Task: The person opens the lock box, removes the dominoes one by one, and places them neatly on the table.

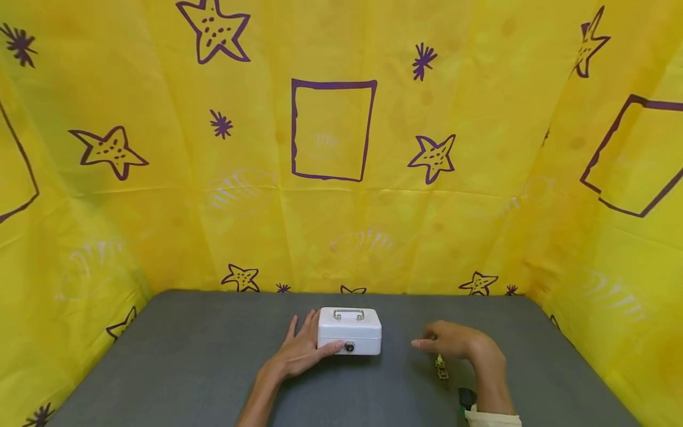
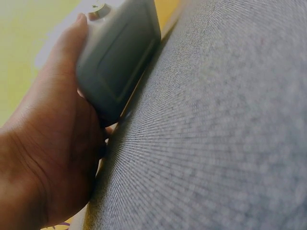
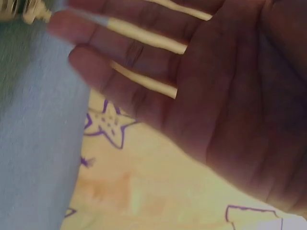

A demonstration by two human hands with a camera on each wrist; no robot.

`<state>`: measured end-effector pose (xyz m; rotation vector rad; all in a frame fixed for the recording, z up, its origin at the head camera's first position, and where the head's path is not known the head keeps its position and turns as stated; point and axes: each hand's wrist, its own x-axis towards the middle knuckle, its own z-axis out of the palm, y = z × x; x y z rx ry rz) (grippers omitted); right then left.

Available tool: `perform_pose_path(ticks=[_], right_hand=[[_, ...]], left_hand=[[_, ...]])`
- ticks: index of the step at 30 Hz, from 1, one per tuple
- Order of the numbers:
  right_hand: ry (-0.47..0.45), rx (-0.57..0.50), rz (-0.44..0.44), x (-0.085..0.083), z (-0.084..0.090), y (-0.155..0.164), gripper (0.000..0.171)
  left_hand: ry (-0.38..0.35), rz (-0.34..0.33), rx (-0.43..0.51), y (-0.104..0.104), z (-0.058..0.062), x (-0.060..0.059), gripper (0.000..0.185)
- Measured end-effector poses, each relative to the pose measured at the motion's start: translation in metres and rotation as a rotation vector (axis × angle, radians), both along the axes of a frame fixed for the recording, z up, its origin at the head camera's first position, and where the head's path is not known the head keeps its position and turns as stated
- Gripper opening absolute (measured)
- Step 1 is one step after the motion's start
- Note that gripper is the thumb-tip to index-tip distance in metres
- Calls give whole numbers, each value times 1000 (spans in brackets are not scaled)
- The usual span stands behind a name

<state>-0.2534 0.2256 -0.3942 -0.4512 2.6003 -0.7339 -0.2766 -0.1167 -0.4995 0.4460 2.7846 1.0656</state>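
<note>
A small white cash box (image 1: 349, 332) with a folding top handle and a dark round lock stands on the grey table. My left hand (image 1: 301, 353) grips its left end, thumb across the front beside the lock, fingers along the side. In the left wrist view, the box's shaded underside (image 2: 122, 57) shows, tilted off the table. To the right of the box, my right hand (image 1: 453, 341) pinches a gold-coloured chain-like piece (image 1: 441, 367) that hangs below its fingers. In the right wrist view, the other fingers (image 3: 139, 62) are fairly straight; thumb and pinch are hidden.
The grey table (image 1: 203, 362) reaches back to a yellow cloth (image 1: 336, 237) printed with purple starfish and frames, which encloses it behind and at both sides. A dark band (image 1: 467, 398) and a pale cuff (image 1: 493, 418) are at my right wrist.
</note>
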Motion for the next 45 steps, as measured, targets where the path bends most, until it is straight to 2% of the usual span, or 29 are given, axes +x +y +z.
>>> perform_pose_path(ticks=[2, 5, 7, 11, 18, 24, 29, 32, 34, 37, 39, 43, 45], right_hand=[[-5, 30, -37, 3, 0, 3, 34], [-29, 84, -106, 7, -2, 6, 42], [-50, 132, -155, 8, -5, 7, 44], [-48, 214, -217, 8, -9, 7, 41], [-34, 248, -297, 2, -19, -1, 30], [32, 313, -268, 1, -24, -4, 27], [13, 293, -253, -6, -31, -2, 25], [-11, 252, -248, -17, -44, 4, 23], [-3, 228, -203, -30, -62, 14, 23], [6, 202, -136, -39, -75, 21, 27], [3, 175, -105, -37, -72, 20, 32], [-32, 64, -49, -17, -41, 3, 38], [-31, -3, 30, -12, -29, -3, 37]], left_hand=[[12, 0, 13, -1, -2, -1, 104], [26, -4, 29, -2, -4, -2, 104], [24, -9, 29, -2, -1, 0, 106], [9, -12, 14, -2, -1, -1, 110], [-1, 4, 8, -1, -5, -4, 111], [4, -13, 22, -2, -1, -1, 114], [-13, -1, 3, -1, -3, -3, 112], [-13, 11, -11, -1, -7, -6, 108], [-7, 16, -10, -1, -10, -8, 107], [-7, 15, -10, -1, -11, -10, 107], [-6, 17, -7, -1, -11, -10, 108], [-7, 17, -6, -1, -10, -10, 109], [-7, 19, -9, -2, -10, -9, 110]])
